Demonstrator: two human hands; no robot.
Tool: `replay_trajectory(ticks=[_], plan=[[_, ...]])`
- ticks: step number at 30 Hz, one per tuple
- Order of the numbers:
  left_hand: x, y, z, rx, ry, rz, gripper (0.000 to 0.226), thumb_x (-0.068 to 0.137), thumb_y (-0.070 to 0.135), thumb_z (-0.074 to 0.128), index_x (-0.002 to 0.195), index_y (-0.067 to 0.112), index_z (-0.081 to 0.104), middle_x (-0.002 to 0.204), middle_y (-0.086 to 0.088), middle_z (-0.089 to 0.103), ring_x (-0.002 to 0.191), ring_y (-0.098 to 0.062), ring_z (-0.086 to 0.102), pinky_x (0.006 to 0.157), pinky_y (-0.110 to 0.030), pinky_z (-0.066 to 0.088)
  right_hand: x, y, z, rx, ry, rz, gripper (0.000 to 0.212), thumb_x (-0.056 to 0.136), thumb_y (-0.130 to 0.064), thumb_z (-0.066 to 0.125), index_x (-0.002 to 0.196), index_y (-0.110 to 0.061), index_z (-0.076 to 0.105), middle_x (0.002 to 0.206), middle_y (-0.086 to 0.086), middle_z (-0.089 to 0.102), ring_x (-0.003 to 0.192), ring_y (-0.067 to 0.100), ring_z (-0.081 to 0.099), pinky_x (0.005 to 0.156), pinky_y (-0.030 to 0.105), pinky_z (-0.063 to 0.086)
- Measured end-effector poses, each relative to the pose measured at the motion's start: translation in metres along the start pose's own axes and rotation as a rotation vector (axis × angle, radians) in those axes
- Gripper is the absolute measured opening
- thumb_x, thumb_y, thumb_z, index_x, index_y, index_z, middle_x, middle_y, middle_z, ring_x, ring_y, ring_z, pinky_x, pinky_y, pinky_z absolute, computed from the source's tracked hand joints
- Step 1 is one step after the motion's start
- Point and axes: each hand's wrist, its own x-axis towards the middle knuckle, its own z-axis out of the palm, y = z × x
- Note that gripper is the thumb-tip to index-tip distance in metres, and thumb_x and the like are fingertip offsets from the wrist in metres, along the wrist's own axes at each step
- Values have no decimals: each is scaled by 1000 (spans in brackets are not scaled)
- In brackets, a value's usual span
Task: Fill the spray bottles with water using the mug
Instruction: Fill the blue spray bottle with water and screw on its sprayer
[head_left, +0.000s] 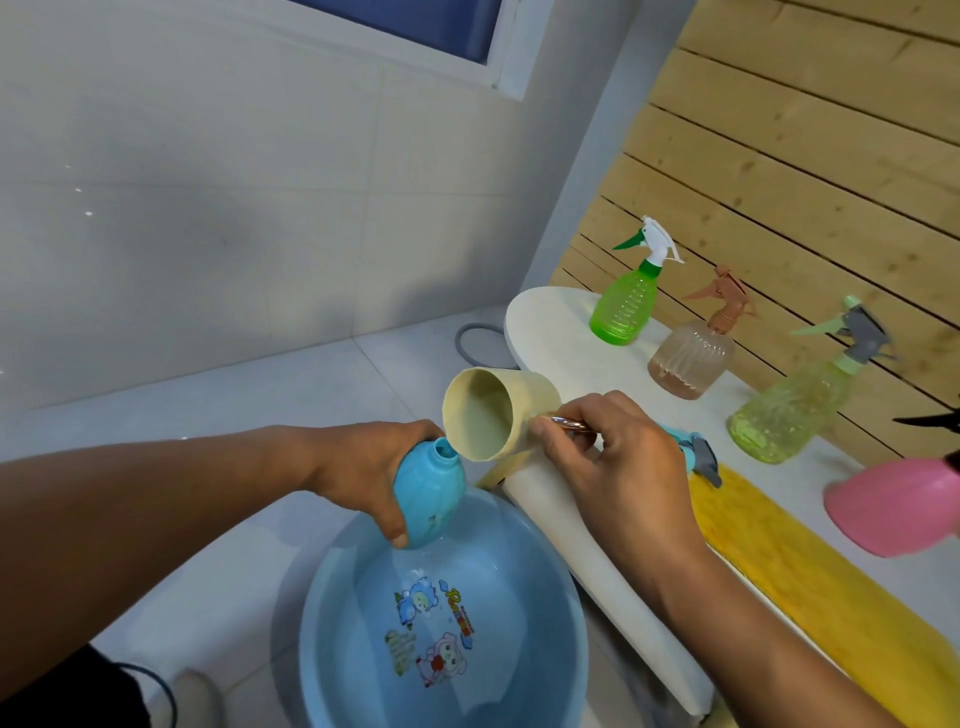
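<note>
My left hand (363, 467) grips a small blue bottle (428, 493) with its cap off, tilted over the blue basin (545, 582). My right hand (613, 457) holds a beige mug (493, 410) by its handle, tipped so its rim sits just above the bottle's open neck; water shows inside the mug. The bottle's blue and grey spray head (696, 457) lies on the white table (545, 322) behind my right hand.
On the table stand a green spray bottle (626, 306), a brown one (693, 358), a yellow-green one (789, 410) and a pink one (893, 509) at the right edge. A yellow cloth (789, 571) lies along the table. The basin holds water and stands on the tiled floor.
</note>
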Motion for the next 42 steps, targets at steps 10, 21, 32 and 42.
replay_trajectory(ticks=[10,21,32,42], plan=[[-1,2,-1,25,1,-1,90,63,35,100,129,44,38,118,21,56,107,-2,59,83,-16,53,0,-2,-2,-12,37,-50,16,90,-39,69,87,-24,72,80,-9,59,77,13,57,69,37,48],[1,2,-1,39,7,-9,89,64,35,99,127,44,38,115,22,56,103,1,58,74,-10,47,-1,-3,-2,-83,76,-122,17,91,-39,70,90,-22,73,83,-6,60,79,17,58,67,38,49],[0,3,-2,30,-4,0,88,64,36,100,126,46,38,117,21,55,106,-3,59,77,-13,50,0,-3,-3,-122,93,-179,19,93,-39,67,92,-21,72,83,-5,58,78,18,56,66,37,47],[0,5,-1,34,-8,3,87,64,36,100,124,45,38,115,21,55,105,-3,58,78,-14,50,-2,-6,-5,-181,95,-239,17,95,-38,66,95,-21,72,88,-5,60,82,18,55,69,31,43]])
